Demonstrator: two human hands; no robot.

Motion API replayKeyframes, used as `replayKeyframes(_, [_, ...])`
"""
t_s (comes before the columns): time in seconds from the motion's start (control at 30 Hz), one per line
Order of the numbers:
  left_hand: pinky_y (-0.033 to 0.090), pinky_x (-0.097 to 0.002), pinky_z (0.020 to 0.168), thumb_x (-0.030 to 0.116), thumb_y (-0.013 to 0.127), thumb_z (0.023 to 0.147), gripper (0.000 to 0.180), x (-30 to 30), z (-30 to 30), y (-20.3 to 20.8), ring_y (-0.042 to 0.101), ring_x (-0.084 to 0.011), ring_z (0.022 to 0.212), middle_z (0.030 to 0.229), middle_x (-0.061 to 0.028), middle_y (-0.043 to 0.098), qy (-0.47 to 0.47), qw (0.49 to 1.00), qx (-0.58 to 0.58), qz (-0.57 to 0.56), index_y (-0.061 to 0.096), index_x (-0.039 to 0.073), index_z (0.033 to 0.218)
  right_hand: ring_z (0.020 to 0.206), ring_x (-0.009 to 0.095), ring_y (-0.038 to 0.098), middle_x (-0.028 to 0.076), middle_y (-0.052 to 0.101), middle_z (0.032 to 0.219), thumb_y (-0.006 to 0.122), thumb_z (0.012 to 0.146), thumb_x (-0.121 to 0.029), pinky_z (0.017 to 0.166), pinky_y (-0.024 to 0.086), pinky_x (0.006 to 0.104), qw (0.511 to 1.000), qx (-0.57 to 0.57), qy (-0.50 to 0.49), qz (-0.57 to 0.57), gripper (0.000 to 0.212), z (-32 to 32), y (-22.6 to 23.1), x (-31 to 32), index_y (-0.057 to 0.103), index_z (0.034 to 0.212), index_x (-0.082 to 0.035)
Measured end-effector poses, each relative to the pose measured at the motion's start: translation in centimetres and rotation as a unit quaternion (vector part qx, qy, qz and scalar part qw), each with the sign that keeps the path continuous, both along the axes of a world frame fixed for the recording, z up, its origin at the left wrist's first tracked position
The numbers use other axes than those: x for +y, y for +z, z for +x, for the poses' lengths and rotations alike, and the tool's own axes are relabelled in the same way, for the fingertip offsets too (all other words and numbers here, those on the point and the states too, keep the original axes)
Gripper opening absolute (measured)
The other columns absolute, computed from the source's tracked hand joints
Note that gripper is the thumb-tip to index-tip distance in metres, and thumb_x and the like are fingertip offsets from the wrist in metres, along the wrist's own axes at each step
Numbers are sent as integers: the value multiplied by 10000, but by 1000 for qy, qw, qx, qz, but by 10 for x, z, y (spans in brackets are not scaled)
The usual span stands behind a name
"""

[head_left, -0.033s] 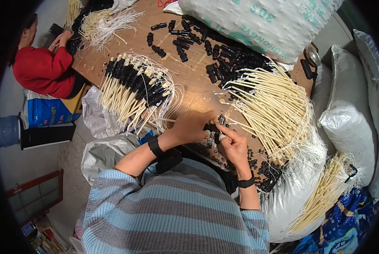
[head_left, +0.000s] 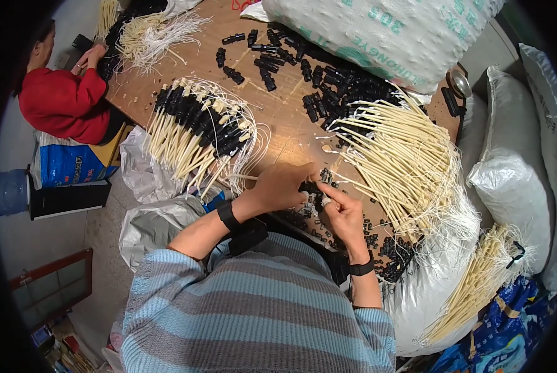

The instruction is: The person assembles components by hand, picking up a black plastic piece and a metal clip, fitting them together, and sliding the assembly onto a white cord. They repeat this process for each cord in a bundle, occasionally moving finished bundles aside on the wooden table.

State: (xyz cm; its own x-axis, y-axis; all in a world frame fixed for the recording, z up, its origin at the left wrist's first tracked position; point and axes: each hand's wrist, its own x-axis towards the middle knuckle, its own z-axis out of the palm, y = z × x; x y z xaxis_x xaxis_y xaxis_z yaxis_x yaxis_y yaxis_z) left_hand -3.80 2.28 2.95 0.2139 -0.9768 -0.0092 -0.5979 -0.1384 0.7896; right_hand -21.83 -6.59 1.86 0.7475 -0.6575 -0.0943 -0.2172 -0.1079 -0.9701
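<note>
My left hand (head_left: 283, 186) is closed around a cream-coloured thin tube (head_left: 246, 176), whose end sticks out behind the wrist side of the fist. A black plastic fitting (head_left: 308, 186) shows at its fingertips. My right hand (head_left: 344, 214) meets it there, index finger stretched against the fitting and the other fingers curled. Something white wraps one of its fingers; whether it pinches a small part is hidden. Small black plastic parts (head_left: 390, 255) lie under and beside the hands. To the left rests a bundle of cream tubes with black fittings (head_left: 194, 127) and white cords.
A large pile of cream tubes (head_left: 409, 161) lies at right, with black cylindrical fittings (head_left: 328, 87) behind it. A stuffed white sack (head_left: 384, 37) stands at the table's back. More sacks (head_left: 515, 155) line the right side. A co-worker in red (head_left: 64, 102) sits far left.
</note>
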Motion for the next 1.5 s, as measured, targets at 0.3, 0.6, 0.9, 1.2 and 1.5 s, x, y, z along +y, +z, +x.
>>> replayKeyframes(0.3, [470, -339, 614, 23, 681, 618, 292, 2, 1, -1, 636, -245, 685, 726, -90, 629, 35, 999, 31, 2, 573, 39, 889, 589, 0, 380, -83, 576, 750, 498, 829, 83, 513, 296, 185, 996, -22, 24, 80, 408, 5, 1, -2, 682, 1166, -56])
replayKeyframes(0.6, [459, -354, 605, 33, 669, 633, 297, 5, 1, -5, 639, -262, 715, 754, -80, 634, 25, 999, 8, -26, 566, 76, 908, 597, 10, 397, -44, 592, 768, 494, 816, 80, 530, 321, 190, 996, 34, 61, 64, 439, 0, 5, -9, 678, 1181, -79])
replayKeyframes(0.9, [462, -388, 565, 60, 658, 669, 277, 9, -4, 18, 636, -278, 706, 749, -55, 608, 15, 990, -103, -96, 580, 103, 932, 533, -9, 320, -116, 416, 597, 709, 846, -45, 481, 236, 185, 994, 37, -37, 92, 98, 27, 19, -2, 684, 931, -3])
replayKeyframes(1.2, [450, -348, 511, 62, 646, 607, 290, 35, 38, 24, 599, -225, 624, 695, -35, 602, 166, 944, -172, -225, 659, 153, 882, 803, 90, 597, 50, 648, 978, 636, 871, -17, 705, 492, 223, 986, -101, -53, -122, 378, 58, 36, 17, 574, 1244, -7])
replayKeyframes(1.5, [320, -457, 953, 91, 679, 608, 356, 48, 130, 32, 516, -263, 1074, 996, -70, 617, 325, 827, -422, -180, 641, 79, 962, 1113, 317, 588, 177, 609, 1197, 710, 780, -113, 960, 445, 358, 961, 60, 85, -255, 415, 55, 21, 12, 617, 1176, -32])
